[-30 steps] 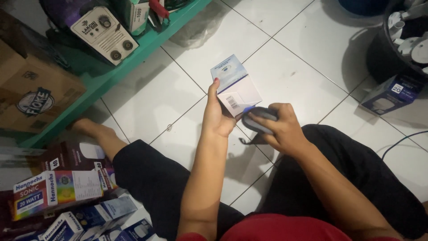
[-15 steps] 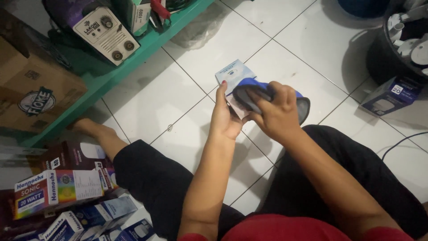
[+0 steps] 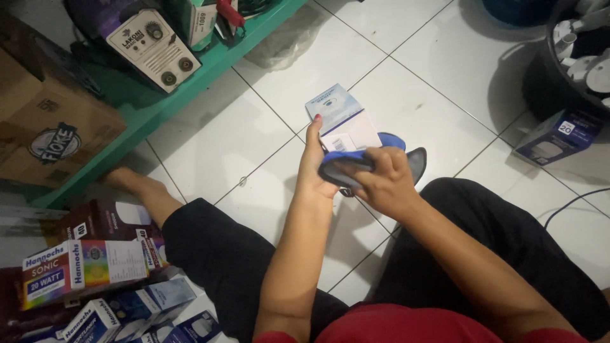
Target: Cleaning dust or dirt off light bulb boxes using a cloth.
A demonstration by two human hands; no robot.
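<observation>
White floor tiles (image 3: 210, 140) are lying under a seated person's crossed legs. Nearest the body, the right hand (image 3: 381, 181) is closing its grip on a dark cloth with a blue edge (image 3: 356, 159) and pressing it against the small blue-and-white cardboard box (image 3: 340, 117). That box is sitting at eleven o'clock from this grip, long axis running toward one o'clock, and the left hand (image 3: 314, 168) is clasping its near edge, so both hands are meeting there.

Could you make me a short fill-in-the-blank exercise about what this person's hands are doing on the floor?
1. The left hand holds a small white and blue ____.
2. The right hand presses a blue and grey ____ against that box.
3. The person sits on a white ____ floor.
4. The shelf at upper left is painted ____.

Missing words: box; cloth; tiled; green
</observation>
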